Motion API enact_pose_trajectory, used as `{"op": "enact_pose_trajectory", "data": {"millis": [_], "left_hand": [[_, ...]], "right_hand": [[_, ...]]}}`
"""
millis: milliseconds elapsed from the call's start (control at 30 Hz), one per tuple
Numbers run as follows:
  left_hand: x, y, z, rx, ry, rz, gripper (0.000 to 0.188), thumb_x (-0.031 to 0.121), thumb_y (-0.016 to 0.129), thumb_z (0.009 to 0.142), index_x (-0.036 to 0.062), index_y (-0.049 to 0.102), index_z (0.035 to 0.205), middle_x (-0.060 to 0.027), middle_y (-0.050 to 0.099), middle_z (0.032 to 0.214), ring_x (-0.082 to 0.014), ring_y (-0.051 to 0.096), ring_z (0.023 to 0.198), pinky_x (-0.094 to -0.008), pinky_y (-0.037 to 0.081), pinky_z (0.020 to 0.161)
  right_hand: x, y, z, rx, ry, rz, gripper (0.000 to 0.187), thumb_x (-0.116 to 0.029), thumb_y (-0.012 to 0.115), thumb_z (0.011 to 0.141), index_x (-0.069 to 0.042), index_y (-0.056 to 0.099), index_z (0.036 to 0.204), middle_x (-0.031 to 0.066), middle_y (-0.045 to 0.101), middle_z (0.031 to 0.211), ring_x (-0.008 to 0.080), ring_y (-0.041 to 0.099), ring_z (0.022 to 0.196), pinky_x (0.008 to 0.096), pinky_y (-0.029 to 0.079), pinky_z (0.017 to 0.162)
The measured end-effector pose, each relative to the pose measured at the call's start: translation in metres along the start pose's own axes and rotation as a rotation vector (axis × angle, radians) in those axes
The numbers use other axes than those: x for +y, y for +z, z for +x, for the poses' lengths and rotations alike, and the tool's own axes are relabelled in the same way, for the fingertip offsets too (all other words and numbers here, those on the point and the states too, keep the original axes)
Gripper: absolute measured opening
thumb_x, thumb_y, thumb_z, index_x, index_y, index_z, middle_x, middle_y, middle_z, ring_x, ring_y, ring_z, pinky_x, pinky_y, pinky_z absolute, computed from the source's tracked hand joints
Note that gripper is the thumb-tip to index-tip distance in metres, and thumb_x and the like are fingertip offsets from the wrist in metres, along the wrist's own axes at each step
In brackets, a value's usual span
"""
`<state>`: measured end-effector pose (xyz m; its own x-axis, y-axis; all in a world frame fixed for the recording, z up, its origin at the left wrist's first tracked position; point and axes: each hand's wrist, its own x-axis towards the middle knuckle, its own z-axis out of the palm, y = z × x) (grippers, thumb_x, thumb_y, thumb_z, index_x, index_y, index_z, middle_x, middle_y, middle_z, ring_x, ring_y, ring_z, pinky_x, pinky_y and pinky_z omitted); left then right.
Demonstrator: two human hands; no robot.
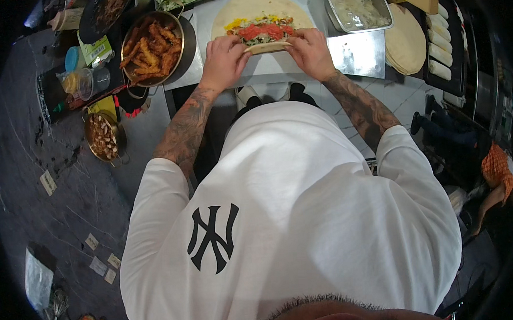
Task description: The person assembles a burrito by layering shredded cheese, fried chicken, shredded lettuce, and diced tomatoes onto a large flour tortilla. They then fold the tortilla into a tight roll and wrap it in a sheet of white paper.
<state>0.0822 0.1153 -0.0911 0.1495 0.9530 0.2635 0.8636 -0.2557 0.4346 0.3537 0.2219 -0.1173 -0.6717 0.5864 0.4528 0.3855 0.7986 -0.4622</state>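
A large round tortilla [227, 15] lies on a pale work surface, its near edge folded up against a row of filling [265, 31]. Red pieces, shredded greens and bits of yellow make up that filling. My left hand [224, 59] grips the folded edge at its left end, fingers bent over the tortilla. At the right end my right hand [312, 53] pinches the same edge between thumb and fingers. The folded strip shows between both hands.
Left stands a pan of fried strips [153, 49]; below it, a smaller pan [102, 137] of chopped pieces. A metal container [360, 10] of pale shreds, stacked tortillas [406, 42] and a black tray of wraps [439, 46] sit right. Another person [497, 169] is at far right.
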Motion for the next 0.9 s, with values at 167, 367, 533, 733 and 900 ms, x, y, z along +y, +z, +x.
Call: {"op": "enact_pose_trajectory", "data": {"millis": [167, 367, 533, 733, 900], "left_hand": [[-0.018, 0.007, 0.031, 0.002, -0.009, 0.004, 0.025, 0.024, 0.061, 0.103, 0.0053, 0.065, 0.119, -0.0142, 0.06, 0.133, -0.0352, 0.051, 0.131, -0.0484, 0.035, 0.11], [-0.039, 0.019, 0.051, -0.048, -0.113, -0.17, 0.026, 0.026, 0.057, 0.104, 0.0037, 0.063, 0.115, -0.0136, 0.063, 0.131, -0.0329, 0.053, 0.132, -0.0481, 0.034, 0.111], [-0.046, 0.009, 0.062, -0.167, -0.227, -0.253, 0.031, 0.029, 0.055, 0.105, 0.0034, 0.064, 0.12, -0.0143, 0.069, 0.12, -0.0347, 0.058, 0.123, -0.0462, 0.039, 0.107], [-0.056, 0.008, 0.07, -0.268, -0.232, -0.31, 0.029, 0.026, 0.057, 0.105, 0.0016, 0.065, 0.118, -0.0172, 0.069, 0.118, -0.0386, 0.06, 0.114, -0.0461, 0.048, 0.099], [-0.057, 0.012, 0.069, -0.229, -0.264, -0.343, 0.028, 0.03, 0.057, 0.104, 0.005, 0.065, 0.114, -0.0158, 0.068, 0.109, -0.0369, 0.06, 0.113, -0.0484, 0.043, 0.101]], "right_hand": [[0.005, 0.008, 0.026, 0.082, 0.03, -0.06, 0.023, -0.017, 0.076, 0.09, -0.007, 0.068, 0.109, 0.012, 0.065, 0.119, 0.0339, 0.06, 0.114, 0.0467, 0.047, 0.094], [0.029, 0.023, 0.043, 0.011, 0.074, 0.136, 0.023, -0.018, 0.068, 0.098, -0.002, 0.064, 0.114, 0.0183, 0.066, 0.122, 0.0388, 0.063, 0.114, 0.0482, 0.049, 0.1], [0.033, 0.018, 0.055, -0.147, 0.174, 0.13, 0.027, -0.021, 0.063, 0.101, 0.0, 0.062, 0.119, 0.0198, 0.067, 0.121, 0.0388, 0.063, 0.113, 0.0472, 0.051, 0.099], [0.042, 0.021, 0.056, -0.156, 0.143, 0.159, 0.032, -0.022, 0.063, 0.102, 0.0, 0.062, 0.123, 0.0201, 0.067, 0.122, 0.0389, 0.063, 0.115, 0.0473, 0.05, 0.099], [0.03, 0.013, 0.06, -0.07, 0.108, 0.052, 0.041, -0.025, 0.07, 0.096, -0.002, 0.06, 0.129, 0.0206, 0.059, 0.138, 0.0397, 0.055, 0.129, 0.0505, 0.044, 0.11]]}}
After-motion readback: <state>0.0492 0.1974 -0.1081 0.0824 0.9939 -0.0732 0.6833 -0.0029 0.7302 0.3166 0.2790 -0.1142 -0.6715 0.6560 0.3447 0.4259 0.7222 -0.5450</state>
